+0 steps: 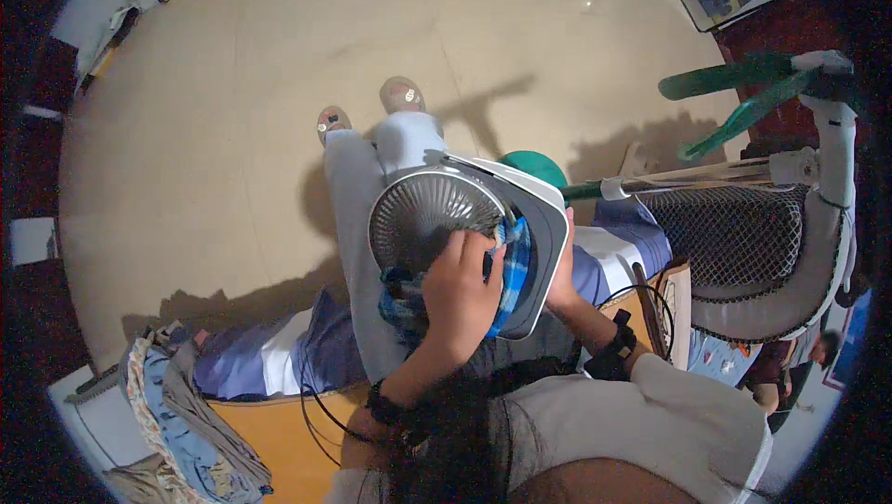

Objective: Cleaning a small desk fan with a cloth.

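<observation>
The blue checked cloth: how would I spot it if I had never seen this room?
Find the white box fan with a round grey grille, resting on the seated person's lap in mid-picture. The blue checked cloth is pressed against that grille under the left hand, while the right hand steadies the fan's edge. Unlike the plain purple and white bedding below, it is plaid and bunched on the fan.

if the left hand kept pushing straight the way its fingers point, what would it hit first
The left hand already presses a blue checked cloth against the small white fan. Straight on, it would probably meet the fan's round front grille first, though depth is unclear.
</observation>
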### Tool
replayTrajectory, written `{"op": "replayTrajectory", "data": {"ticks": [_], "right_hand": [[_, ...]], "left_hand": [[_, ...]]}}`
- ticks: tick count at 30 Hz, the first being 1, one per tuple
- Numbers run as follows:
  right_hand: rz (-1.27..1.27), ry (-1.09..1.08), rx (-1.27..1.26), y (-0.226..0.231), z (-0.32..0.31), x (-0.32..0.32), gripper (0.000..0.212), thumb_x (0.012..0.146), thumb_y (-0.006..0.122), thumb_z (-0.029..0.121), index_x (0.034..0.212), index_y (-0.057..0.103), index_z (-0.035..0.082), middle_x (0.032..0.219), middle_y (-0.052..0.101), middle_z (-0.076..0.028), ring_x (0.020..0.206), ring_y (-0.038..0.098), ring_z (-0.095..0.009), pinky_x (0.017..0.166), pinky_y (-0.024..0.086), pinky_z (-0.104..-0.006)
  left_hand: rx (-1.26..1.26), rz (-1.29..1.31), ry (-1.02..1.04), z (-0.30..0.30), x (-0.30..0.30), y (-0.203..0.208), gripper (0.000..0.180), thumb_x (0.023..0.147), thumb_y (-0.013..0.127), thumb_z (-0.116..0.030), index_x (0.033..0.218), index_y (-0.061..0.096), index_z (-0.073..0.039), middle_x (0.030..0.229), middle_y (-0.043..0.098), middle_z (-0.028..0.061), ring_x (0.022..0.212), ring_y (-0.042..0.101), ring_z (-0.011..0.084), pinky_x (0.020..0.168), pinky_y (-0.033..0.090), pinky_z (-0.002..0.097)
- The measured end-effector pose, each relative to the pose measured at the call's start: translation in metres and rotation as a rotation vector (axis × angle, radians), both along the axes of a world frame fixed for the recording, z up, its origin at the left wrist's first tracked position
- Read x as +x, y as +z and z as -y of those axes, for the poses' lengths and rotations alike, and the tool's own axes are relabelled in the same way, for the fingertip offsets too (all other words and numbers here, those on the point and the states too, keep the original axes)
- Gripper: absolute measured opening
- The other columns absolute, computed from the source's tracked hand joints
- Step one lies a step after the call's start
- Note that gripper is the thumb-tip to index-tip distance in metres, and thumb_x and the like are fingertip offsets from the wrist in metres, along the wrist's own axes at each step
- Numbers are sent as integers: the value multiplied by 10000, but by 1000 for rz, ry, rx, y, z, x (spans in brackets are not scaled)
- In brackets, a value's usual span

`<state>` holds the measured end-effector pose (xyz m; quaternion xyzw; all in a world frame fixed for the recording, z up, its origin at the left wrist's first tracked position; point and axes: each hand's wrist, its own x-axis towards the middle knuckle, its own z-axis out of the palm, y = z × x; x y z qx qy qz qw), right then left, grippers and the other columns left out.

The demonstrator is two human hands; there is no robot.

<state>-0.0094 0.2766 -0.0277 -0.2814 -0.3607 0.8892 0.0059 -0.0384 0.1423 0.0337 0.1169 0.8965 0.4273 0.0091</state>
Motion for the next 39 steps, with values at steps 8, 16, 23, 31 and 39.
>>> {"op": "replayTrajectory", "data": {"ticks": [8, 16, 23, 31, 39], "right_hand": [[-8, 53, 62, -9, 0, -1, 546, 890, 277, 471, 1220, 399, 54, 1210, 456, -81, 1093, 426, -223, 981, 278, -348], [131, -5, 21, -13, 3, 1, 513, 899, 277, 444, 1203, 411, 53, 1188, 470, -74, 1079, 432, -220, 970, 292, -343], [55, 40, 31, -3, -2, 0, 510, 899, 280, 443, 1198, 415, 53, 1179, 477, -72, 1070, 439, -218, 965, 300, -341], [16, 80, 48, -1, -7, 0, 507, 899, 283, 442, 1193, 420, 52, 1168, 484, -71, 1059, 446, -215, 958, 308, -339], [-20, 135, 38, -13, -10, 3, 504, 899, 287, 441, 1188, 425, 52, 1158, 492, -70, 1048, 453, -212, 952, 317, -336]], "left_hand": [[-211, -101, 297, 48, -33, -30, 122, 751, 584, -163, 822, 526, -82, 809, 539, 88, 724, 560, 288, 599, 443, 387], [-335, -173, 409, 42, -38, -22, 122, 751, 585, -144, 827, 530, -67, 844, 533, 86, 740, 563, 276, 604, 449, 369], [-311, -322, 423, 41, -40, -32, 143, 719, 616, -104, 827, 530, -68, 828, 529, 79, 734, 566, 266, 593, 460, 345], [-343, -388, 426, 40, -43, -32, 141, 713, 620, -121, 814, 536, -69, 803, 522, 72, 676, 556, 269, 552, 450, 350], [-297, -458, 118, 17, -32, -24, 123, 705, 618, -118, 814, 566, -93, 787, 521, 59, 626, 542, 230, 520, 430, 331]]}}
